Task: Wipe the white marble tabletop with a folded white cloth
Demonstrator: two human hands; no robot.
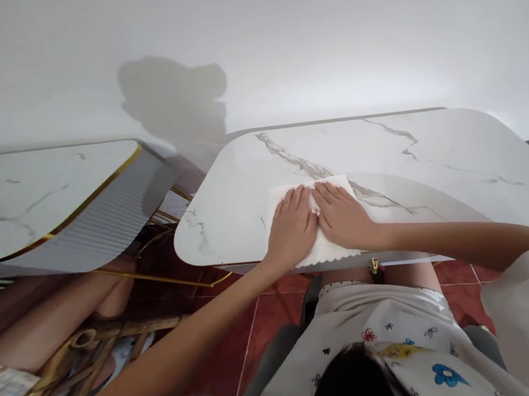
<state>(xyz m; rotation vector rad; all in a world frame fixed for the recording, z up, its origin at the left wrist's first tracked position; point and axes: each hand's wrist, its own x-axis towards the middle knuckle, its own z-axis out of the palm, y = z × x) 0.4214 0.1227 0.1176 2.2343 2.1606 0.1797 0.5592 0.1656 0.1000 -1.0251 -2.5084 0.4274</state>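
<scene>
A white paper towel (326, 250) lies flat on the near edge of a white marble table (441, 161). My left hand (292, 226) rests palm down on its left half with the fingers stretched out. My right hand (343, 213) lies flat on the right half, fingers spread forward. The two thumbs touch in the middle of the towel. Both hands cover most of the towel; only its far corners and near edge show.
A second marble table (41, 195) with a gold rim stands at the left. Below it sit another person's bare legs (35, 317) and a gold-coloured frame (90, 339). A white wall rises behind the tables. Red floor tiles (245, 323) show beneath.
</scene>
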